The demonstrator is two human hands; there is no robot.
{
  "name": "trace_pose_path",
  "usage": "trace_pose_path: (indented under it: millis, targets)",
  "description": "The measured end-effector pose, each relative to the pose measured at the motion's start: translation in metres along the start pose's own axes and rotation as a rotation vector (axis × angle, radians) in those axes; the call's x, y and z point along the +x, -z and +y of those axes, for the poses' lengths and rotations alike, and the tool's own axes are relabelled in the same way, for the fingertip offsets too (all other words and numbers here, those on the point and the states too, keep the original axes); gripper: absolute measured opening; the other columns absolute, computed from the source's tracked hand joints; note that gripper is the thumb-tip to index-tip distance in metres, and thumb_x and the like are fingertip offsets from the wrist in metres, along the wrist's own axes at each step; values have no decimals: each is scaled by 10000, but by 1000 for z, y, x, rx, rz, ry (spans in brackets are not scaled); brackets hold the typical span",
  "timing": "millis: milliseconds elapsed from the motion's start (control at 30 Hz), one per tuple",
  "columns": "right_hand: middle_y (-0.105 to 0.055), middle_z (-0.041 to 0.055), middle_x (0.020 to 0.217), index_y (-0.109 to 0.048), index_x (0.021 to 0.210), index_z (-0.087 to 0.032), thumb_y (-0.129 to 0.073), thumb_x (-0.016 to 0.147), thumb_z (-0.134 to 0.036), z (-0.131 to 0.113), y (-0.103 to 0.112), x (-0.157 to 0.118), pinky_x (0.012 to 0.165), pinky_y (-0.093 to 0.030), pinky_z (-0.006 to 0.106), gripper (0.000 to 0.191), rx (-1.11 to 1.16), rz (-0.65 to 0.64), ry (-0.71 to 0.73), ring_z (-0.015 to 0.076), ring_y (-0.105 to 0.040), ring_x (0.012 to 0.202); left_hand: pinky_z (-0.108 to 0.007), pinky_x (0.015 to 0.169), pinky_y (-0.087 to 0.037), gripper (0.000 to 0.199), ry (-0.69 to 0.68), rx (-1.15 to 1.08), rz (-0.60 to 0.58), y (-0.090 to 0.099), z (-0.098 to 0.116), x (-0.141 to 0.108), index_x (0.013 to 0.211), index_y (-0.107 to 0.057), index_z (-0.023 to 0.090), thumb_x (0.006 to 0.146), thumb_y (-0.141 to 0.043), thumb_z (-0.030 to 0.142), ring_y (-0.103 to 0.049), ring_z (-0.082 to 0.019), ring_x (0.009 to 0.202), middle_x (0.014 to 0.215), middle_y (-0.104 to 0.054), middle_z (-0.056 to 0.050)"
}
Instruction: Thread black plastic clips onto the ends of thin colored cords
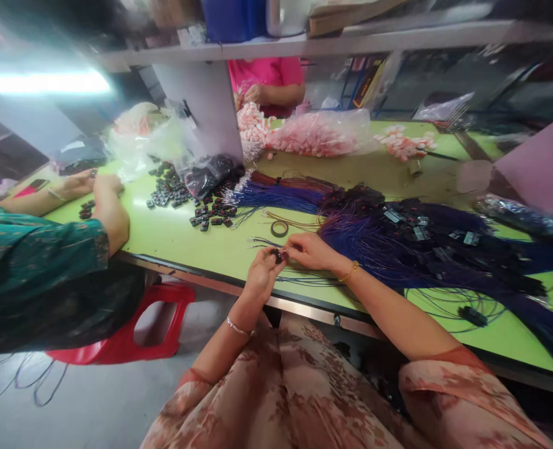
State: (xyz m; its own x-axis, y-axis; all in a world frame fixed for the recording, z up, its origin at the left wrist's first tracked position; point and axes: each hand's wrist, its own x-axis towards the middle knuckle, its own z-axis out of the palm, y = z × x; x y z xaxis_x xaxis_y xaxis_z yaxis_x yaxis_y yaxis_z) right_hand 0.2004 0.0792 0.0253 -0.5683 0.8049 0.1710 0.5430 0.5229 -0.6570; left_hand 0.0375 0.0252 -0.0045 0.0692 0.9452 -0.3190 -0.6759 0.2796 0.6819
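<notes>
Just above the table's near edge, my left hand (260,275) pinches a small black connector (276,254) between thumb and fingers. My right hand (312,251) meets it from the right, its closed fingertips on what looks like a thin dark wire end at the connector; the fingers hide most of it. Loose dark wires (304,279) lie under both hands. Behind them is a dark tape ring (279,229). A large bundle of blue and brown wires (351,234) spreads to the right, with black connectors among it.
Loose black connectors (171,190) are heaped on the green table (159,234), beside a black plastic bag (208,174). A co-worker's hands (93,181) are at the left, near a red stool (164,324). Across the table, another person in pink sits behind bagged pink-white parts (320,132).
</notes>
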Motion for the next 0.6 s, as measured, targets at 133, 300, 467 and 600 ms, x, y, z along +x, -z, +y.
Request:
trace_pose_path:
  millis: [133, 300, 467, 600]
  targets:
    - [-529, -11, 607, -524, 644, -173, -506, 840, -310, 5, -4, 0, 560, -257, 240, 240, -41, -16, 9, 102, -407, 554, -442, 1063, -420, 140, 19, -29, 7, -1, -1, 3, 864, -567, 138, 765, -612, 48, -640, -130, 883, 888, -649, -43]
    - [-545, 3, 607, -523, 633, -178, -504, 841, -312, 4, -6, 1, 559, -247, 249, 249, -103, -2, -3, 112, -400, 554, -446, 1063, -420, 133, 14, -26, -21, 2, 0, 4, 865, -574, 140, 771, -609, 52, -634, -131, 889, 889, -648, -43]
    - [-547, 2, 606, -520, 638, -178, -509, 843, -307, 1, -6, 0, 564, -246, 253, 242, -128, 13, -8, 112, -404, 552, -441, 1059, -414, 184, -1, 9, -5, 3, -5, 5, 895, -557, 143, 751, -656, 85, -633, -150, 933, 907, -643, -53]
    - [-569, 14, 648, -528, 668, -177, -515, 825, -246, 0, -7, -2, 602, -270, 261, 172, -163, 34, 58, 124, -431, 597, -416, 1025, -439, 226, -34, 87, 19, 0, -10, 5, 914, -548, 157, 742, -695, 146, -624, -132, 891, 897, -639, -33]
